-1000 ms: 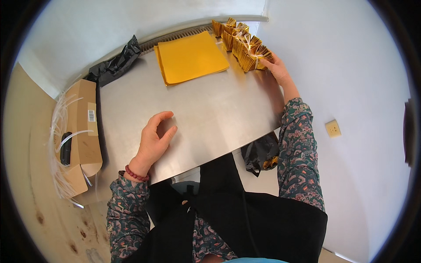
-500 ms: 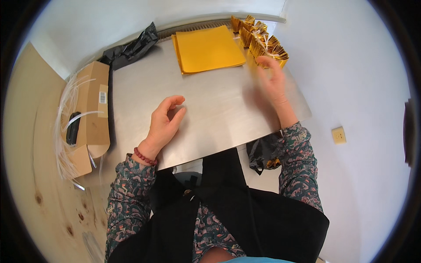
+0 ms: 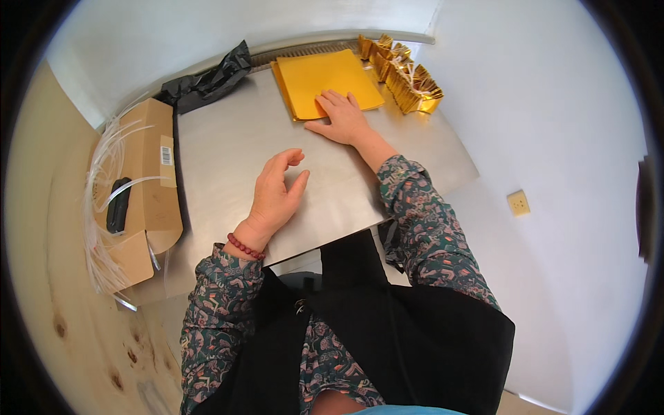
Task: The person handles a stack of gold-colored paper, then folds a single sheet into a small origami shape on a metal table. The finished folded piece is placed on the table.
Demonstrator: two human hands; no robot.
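Observation:
My right hand (image 3: 343, 119) lies with spread fingers on the near edge of a stack of square gold sheets (image 3: 321, 76) at the far side of the metal table. Nothing is gripped in it. Over the middle of the table, my left hand (image 3: 275, 192) is held half curled, thumb and fingers apart, with nothing between them. To the right of the stack, folded gold foil bundles (image 3: 408, 83), pleated and tied with white strips, lie in a row.
A cardboard box (image 3: 155, 166) with white plastic strips (image 3: 104, 200) and a black object (image 3: 119, 205) stands at the table's left side. Crumpled black plastic (image 3: 214, 79) lies at the back left. The metal tabletop (image 3: 228, 138) meets a white wall with a socket (image 3: 518, 203) at right.
My right hand has moved left from the pleated gold bundles to the gold sheets. My left hand has shifted slightly right, keeping its curled shape.

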